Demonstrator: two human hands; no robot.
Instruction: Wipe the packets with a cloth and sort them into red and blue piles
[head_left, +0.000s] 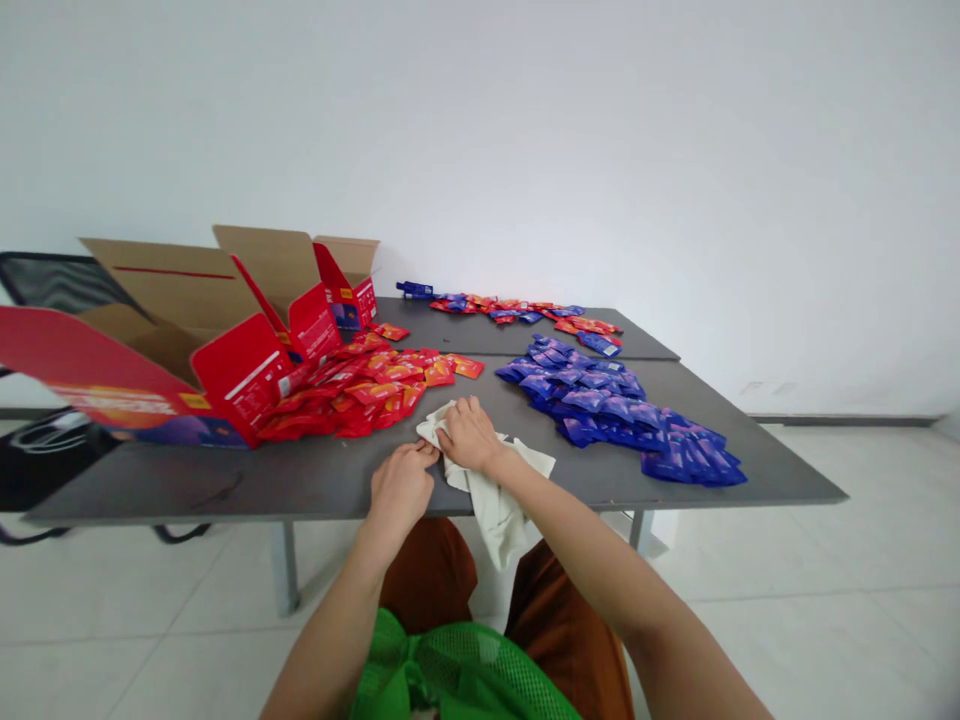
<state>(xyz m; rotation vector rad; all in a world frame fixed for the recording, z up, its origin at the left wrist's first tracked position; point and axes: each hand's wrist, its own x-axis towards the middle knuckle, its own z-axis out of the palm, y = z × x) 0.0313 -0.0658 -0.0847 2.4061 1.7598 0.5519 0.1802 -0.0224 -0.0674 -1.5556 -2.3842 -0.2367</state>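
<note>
A pale cream cloth (499, 515) lies crumpled at the front edge of the dark grey table (330, 485), one end hanging over the edge above my lap. My right hand (469, 433) presses down on its upper part with fingers closed round a fold. Just to the left, my left hand (403, 483) is closed, its fingertips at the cloth's left corner; what lies under the fingers is partly hidden. Beyond my left hand is a heap of red-orange packets (375, 385). Right of my right hand spreads a pile of blue-purple packets (600, 400).
Open red cardboard boxes (240, 385) stand in a row on the left. A mixed line of red and blue packets (517, 308) lies at the table's back, near the white wall (525, 150). Behind the boxes is a black chair (60, 280).
</note>
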